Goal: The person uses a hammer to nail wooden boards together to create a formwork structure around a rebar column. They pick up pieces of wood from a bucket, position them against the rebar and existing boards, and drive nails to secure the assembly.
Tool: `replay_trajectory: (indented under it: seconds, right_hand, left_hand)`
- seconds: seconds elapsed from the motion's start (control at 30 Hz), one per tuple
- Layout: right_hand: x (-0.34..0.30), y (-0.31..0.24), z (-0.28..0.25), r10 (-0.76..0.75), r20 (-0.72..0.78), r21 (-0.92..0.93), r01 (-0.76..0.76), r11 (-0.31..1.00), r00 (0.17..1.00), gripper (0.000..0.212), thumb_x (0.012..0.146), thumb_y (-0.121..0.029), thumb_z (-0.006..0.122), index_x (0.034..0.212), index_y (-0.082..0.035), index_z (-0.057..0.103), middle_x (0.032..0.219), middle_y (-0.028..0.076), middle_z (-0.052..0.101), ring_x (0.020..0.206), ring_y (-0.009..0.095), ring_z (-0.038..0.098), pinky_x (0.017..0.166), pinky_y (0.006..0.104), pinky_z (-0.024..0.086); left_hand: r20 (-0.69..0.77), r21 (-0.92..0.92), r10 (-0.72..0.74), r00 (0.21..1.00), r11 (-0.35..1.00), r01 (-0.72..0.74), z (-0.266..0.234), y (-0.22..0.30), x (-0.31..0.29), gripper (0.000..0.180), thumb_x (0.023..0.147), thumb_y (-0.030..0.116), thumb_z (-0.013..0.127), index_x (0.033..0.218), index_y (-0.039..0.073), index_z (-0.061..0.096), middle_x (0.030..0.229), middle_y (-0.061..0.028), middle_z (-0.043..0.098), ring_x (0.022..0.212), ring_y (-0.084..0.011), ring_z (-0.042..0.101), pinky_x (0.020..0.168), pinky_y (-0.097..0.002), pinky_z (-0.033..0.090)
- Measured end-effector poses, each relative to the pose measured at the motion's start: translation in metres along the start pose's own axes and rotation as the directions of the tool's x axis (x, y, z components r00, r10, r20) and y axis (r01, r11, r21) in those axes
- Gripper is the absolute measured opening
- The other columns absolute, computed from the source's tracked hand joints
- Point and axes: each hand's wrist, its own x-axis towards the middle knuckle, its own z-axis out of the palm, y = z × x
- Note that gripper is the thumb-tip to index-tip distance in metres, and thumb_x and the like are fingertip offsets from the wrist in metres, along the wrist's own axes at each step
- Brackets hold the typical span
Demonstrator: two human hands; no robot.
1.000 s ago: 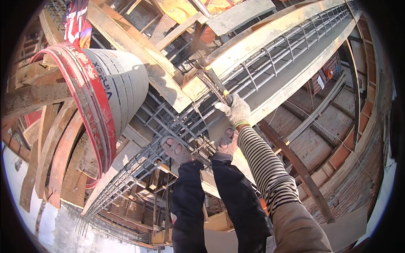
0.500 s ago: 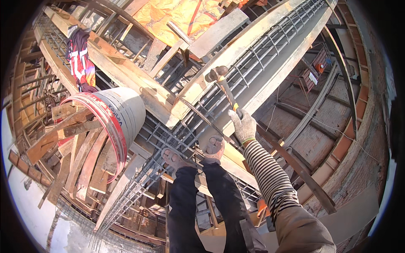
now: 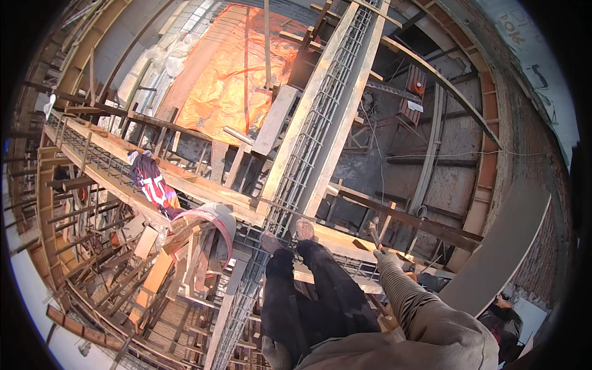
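Observation:
My right hand (image 3: 388, 260), in a pale work glove with a striped sleeve, is closed around the handle of a hammer (image 3: 374, 229) whose head points up and away from me. It hangs to the right of my legs, beside a wooden beam (image 3: 345, 237). My two feet (image 3: 288, 235) stand on the rebar cage (image 3: 320, 123) that runs away between long timber form boards. A grey shape at the lower edge by my left thigh may be my gloved left hand (image 3: 273, 353); its fingers are hidden.
An orange tarp (image 3: 237, 74) lies far below ahead. At the left, a round column form with a red band (image 3: 213, 225) stands among timber props, and a red-and-dark jacket (image 3: 151, 182) hangs on a beam. Another person (image 3: 502, 317) is at the lower right beside a curved board (image 3: 505, 246).
My right hand has come down and to the right with the hammer, away from the beam ahead. The view has swung, so the column form now looks smaller and lower left.

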Motion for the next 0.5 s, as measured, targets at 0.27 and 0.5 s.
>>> replay_trajectory:
  seconds: [0.27, 0.5]
  right_hand:
    - [-0.086, 0.093, 0.000, 0.167, 0.191, 0.431, -0.236, 0.871, 0.967, 0.046, 0.095, -0.049, 0.071, 0.102, -0.003, 0.071, 0.077, 0.011, 0.065, 0.064, 0.023, 0.060, 0.065, 0.0442, 0.050]
    - [-0.111, 0.084, 0.007, 0.176, 0.462, 0.511, -0.423, 0.749, 0.869, 0.039, 0.098, -0.046, 0.069, 0.084, -0.011, 0.061, 0.062, 0.003, 0.052, 0.054, 0.019, 0.051, 0.056, 0.0424, 0.045]
  left_hand:
    - [0.386, -0.155, 0.157, 0.909, 0.982, -0.104, -0.034, -0.012, 0.094, 0.031, 0.091, 0.016, 0.056, 0.111, -0.003, 0.070, 0.097, -0.0237, 0.072, 0.087, -0.0350, 0.070, 0.076, -0.0421, 0.052]
    - [0.564, 0.306, 0.263, 0.783, 0.814, -0.493, -0.042, 0.048, 0.155, 0.030, 0.090, 0.028, 0.063, 0.111, 0.008, 0.071, 0.095, -0.0262, 0.070, 0.097, -0.0447, 0.068, 0.077, -0.0476, 0.053]
